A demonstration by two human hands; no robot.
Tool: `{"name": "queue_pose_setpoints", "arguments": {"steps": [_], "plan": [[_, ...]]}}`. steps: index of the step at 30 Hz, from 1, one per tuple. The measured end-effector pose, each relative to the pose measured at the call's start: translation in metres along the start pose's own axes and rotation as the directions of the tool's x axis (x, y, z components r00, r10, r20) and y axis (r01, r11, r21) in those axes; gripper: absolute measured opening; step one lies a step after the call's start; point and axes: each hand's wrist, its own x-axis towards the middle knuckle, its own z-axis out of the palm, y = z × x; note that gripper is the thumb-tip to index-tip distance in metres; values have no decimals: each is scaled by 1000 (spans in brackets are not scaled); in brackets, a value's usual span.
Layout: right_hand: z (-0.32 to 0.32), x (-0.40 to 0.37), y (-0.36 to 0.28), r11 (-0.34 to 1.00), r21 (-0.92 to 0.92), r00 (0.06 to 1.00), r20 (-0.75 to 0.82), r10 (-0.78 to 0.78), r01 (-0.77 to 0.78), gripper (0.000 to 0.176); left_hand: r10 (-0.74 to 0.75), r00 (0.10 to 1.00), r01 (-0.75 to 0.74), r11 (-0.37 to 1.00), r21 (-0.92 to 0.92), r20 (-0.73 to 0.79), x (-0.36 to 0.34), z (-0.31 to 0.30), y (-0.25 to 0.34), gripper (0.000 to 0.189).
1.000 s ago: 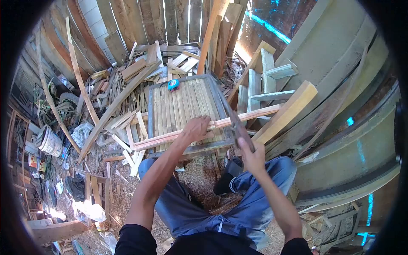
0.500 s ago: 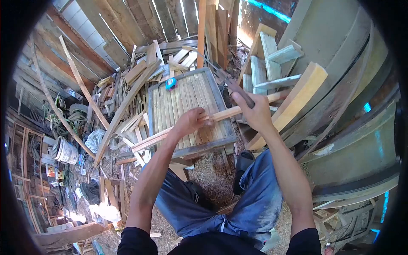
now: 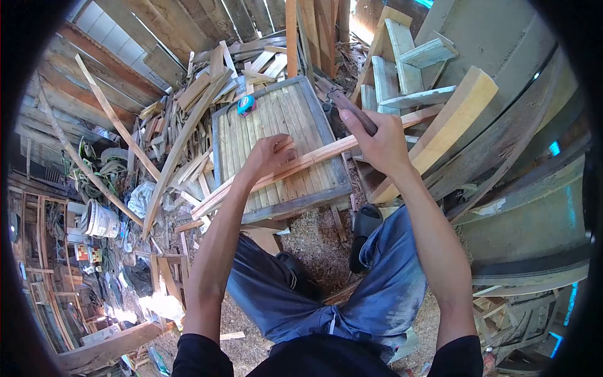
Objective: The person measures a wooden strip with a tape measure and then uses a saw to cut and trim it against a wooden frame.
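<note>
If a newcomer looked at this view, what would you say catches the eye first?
Probably the bright blue tape measure, towards the far left corner of the slatted panel. Next comes the long wooden strip slanting across that panel, then the right hand, gripping a dark-handled tool at the panel's right side.

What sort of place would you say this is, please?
Probably a woodworking shed or workshop: wood scraps lie heaped beside a slatted panel, a blue tape measure rests on that panel, and the right hand grips a dark-handled tool.

Pale wd strip (image 3: 323,153) across panel (image 3: 296,119), brn-handled tool (image 3: 348,108) aslant
</note>
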Motion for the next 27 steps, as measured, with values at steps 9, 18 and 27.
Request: {"name": "queue_pose_setpoints", "arguments": {"steps": [9,18,27], "plan": [[1,5,2,997,-77,999,29,24,-21,54,178,984,-176,978,114,-9,8,-4,-6,31],[9,7,-2,997,-81,998,55,9,-4,50,157,985,-155,987,32,-77,0,12,-4,40],[23,10,-1,990,-137,995,97,-6,19,44,38,999,-38,995,94,4,-50,-30,-58,33]]}}
